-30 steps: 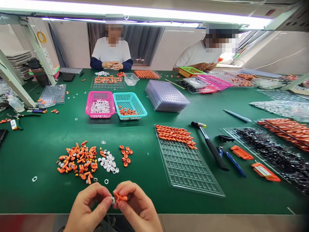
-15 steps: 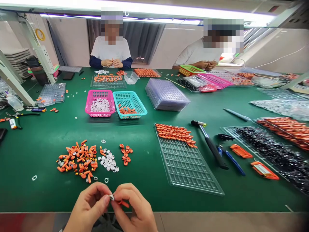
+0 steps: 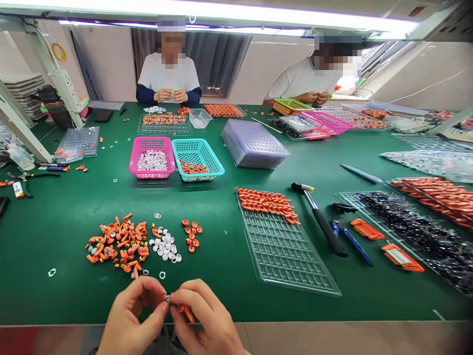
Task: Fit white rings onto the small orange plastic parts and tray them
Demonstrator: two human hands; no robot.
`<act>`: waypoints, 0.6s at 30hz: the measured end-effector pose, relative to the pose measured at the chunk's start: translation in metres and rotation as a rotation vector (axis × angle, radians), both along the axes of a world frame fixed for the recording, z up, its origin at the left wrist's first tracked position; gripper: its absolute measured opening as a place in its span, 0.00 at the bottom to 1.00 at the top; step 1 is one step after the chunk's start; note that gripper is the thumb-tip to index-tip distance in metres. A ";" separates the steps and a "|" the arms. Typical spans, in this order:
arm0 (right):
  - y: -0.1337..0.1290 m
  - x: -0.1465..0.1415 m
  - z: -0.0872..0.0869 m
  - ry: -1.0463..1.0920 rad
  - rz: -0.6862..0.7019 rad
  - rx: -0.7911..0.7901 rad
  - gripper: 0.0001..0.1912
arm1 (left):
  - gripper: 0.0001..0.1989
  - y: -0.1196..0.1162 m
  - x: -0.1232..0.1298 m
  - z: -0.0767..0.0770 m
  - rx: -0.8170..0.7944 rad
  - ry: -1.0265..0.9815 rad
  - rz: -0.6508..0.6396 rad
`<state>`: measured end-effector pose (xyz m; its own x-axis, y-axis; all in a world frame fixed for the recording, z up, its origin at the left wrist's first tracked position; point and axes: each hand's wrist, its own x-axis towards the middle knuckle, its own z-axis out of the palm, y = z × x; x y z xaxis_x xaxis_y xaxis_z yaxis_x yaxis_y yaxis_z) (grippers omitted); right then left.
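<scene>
At the table's front edge, my left hand (image 3: 138, 313) pinches a small grey-white part (image 3: 167, 299) between thumb and forefinger. My right hand (image 3: 207, 313) is closed beside it, its fingertips touching the same part and holding a small orange piece (image 3: 188, 313). Just beyond my hands lie a pile of orange pieces (image 3: 120, 241), a group of white discs (image 3: 166, 246) and several orange caps (image 3: 191, 235). To the right, a clear tray (image 3: 291, 256) has orange pieces in its far rows.
Pink basket (image 3: 152, 172) and turquoise basket (image 3: 201, 176) stand beyond the piles, beside stacked clear trays (image 3: 254, 143). A hammer (image 3: 325, 227), blue-handled tool (image 3: 357, 247) and tray of black parts (image 3: 417, 231) lie right. Two people sit opposite.
The part between my fingertips has turned, and the orange piece in my right hand has tilted more steeply downward. My left hand has shifted slightly left.
</scene>
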<state>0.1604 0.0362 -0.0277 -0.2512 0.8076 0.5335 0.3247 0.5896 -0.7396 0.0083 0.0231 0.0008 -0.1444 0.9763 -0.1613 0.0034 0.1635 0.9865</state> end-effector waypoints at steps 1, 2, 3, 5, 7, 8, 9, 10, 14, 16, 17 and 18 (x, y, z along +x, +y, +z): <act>0.000 -0.001 0.000 0.005 0.000 -0.020 0.13 | 0.04 -0.001 0.000 -0.001 0.037 0.034 0.008; 0.001 -0.002 0.000 0.005 -0.008 -0.036 0.13 | 0.03 -0.002 0.000 -0.002 0.081 0.073 0.014; 0.001 -0.002 0.000 0.004 -0.022 -0.043 0.13 | 0.03 -0.003 0.000 -0.003 0.131 0.117 0.017; 0.001 -0.003 0.000 -0.001 -0.052 -0.050 0.11 | 0.03 -0.006 0.000 -0.007 0.241 0.209 0.023; 0.000 -0.003 0.000 -0.004 -0.070 -0.054 0.10 | 0.05 -0.009 0.000 -0.011 0.347 0.280 0.031; 0.000 -0.003 0.000 -0.003 -0.071 -0.053 0.09 | 0.07 -0.010 0.000 -0.013 0.390 0.302 0.035; 0.000 -0.003 0.000 -0.002 -0.069 -0.051 0.08 | 0.09 -0.011 0.000 -0.015 0.425 0.316 0.036; 0.001 -0.003 0.000 -0.002 -0.068 -0.047 0.08 | 0.10 -0.011 0.000 -0.016 0.450 0.325 0.036; 0.001 -0.004 0.001 0.000 -0.058 -0.016 0.11 | 0.10 -0.011 0.000 -0.018 0.479 0.331 0.037; 0.001 -0.004 0.002 -0.006 -0.055 -0.026 0.10 | 0.10 -0.011 -0.001 -0.017 0.480 0.327 0.043; 0.001 -0.004 0.002 -0.007 -0.054 -0.041 0.09 | 0.10 -0.011 -0.002 -0.017 0.488 0.331 0.031; 0.001 -0.004 0.003 -0.003 -0.053 -0.061 0.08 | 0.11 -0.011 -0.003 -0.016 0.500 0.339 0.013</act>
<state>0.1563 0.0374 -0.0247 -0.2093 0.8506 0.4824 0.3566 0.5258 -0.7723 0.0056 0.0125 -0.0153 -0.1203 0.9196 0.3740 0.3318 -0.3179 0.8882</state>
